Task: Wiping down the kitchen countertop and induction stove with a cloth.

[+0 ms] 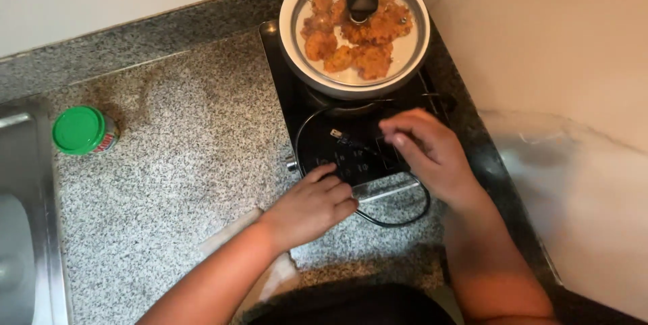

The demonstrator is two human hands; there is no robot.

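Observation:
A black induction cooktop (317, 143) lies on a speckled granite counter (182, 163). On it stands a white pan (291, 55) under a glass lid (354, 28), with orange fried pieces inside. My left hand (310, 207) rests at the cooktop's front edge, fingers curled beside the black power cord (398, 220). My right hand (432, 153) hovers over the control panel, fingers pinched near the cord's plug (339, 137). The cord loops across the cooktop's front.
A jar with a green lid (81, 130) stands at the left on the counter. A steel sink (27, 230) lies at the far left edge. White walls close in the corner behind and to the right.

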